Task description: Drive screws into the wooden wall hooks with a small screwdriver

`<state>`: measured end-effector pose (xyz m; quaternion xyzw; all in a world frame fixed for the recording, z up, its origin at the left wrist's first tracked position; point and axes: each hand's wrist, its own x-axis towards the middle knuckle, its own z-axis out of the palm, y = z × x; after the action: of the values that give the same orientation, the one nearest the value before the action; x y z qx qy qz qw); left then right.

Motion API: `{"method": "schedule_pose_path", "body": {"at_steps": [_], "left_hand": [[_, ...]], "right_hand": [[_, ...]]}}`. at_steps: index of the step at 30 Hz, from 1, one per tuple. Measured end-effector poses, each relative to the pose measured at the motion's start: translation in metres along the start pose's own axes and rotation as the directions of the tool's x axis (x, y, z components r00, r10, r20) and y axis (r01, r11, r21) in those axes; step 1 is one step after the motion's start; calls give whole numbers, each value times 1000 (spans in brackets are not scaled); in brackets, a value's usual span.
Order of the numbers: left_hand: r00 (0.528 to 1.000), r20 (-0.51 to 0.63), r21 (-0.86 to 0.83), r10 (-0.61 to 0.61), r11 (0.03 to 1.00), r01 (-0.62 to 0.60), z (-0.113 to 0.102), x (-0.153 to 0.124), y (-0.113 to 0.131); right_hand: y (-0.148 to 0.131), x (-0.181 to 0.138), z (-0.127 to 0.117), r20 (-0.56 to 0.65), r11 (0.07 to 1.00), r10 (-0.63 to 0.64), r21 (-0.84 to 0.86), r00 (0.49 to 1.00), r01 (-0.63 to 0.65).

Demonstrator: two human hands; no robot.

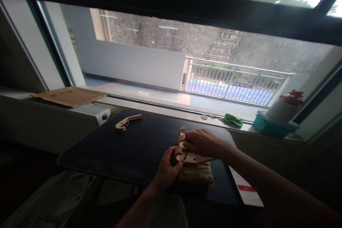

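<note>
A pale wooden hook-shaped piece (pixel 197 159) with dark holes lies across a plastic-wrapped block (pixel 196 175) at the near edge of the table. My left hand (pixel 167 169) is closed around its curved end, thumb at the near side. Above it, my right hand (pixel 200 143) is pinched, fingers pointing down. A thin dark rod (pixel 186 154) runs from those fingertips to the wood; whether it is a screw or a key is too small to tell. More curved wood (pixel 181 130) shows just beyond, partly behind my right hand.
Another wooden hook (pixel 123 124) lies on the dark table (pixel 107 149) at the far left. A phone-like white panel (pixel 245 187) is at the right edge. On the sill are a green cloth (pixel 232 120), a teal box (pixel 272 125), a grey container (pixel 284 108) and a brown envelope (pixel 71 96).
</note>
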<state>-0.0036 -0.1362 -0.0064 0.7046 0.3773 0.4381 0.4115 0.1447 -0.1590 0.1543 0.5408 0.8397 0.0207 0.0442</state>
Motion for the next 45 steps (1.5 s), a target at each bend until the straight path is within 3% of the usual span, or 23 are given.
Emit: {"method": "schedule_pose_path", "body": {"at_steps": [8,17,24,32,40,45], "left_hand": [[1000,-4,0,-20,1000,20,0,-1,0],[1000,-6,-12,-12,1000,12,1,-1,0],[1000,-15,-17,-17,1000,17,1,-2,-1],[1000,-19,-24,-18,1000,18,1,-2,-1],[999,-20,-10,-34,999,34,0,-2,5],[1000,-11,-4,-22,1000,22,1,-2,3]], "right_hand": [[4,-7,-11,39,994,-82,68,996,80],[2,-4,-3,5,1000,29,9,1000,-29],[7,-7,-12,30,992,-108,75,994,106],[7,-4,-7,38,998,25,52,999,-27],[10,-5,-20,97,990,-125,71,987,119],[12,-3,-16,68,989,-104,115,992,96]]}}
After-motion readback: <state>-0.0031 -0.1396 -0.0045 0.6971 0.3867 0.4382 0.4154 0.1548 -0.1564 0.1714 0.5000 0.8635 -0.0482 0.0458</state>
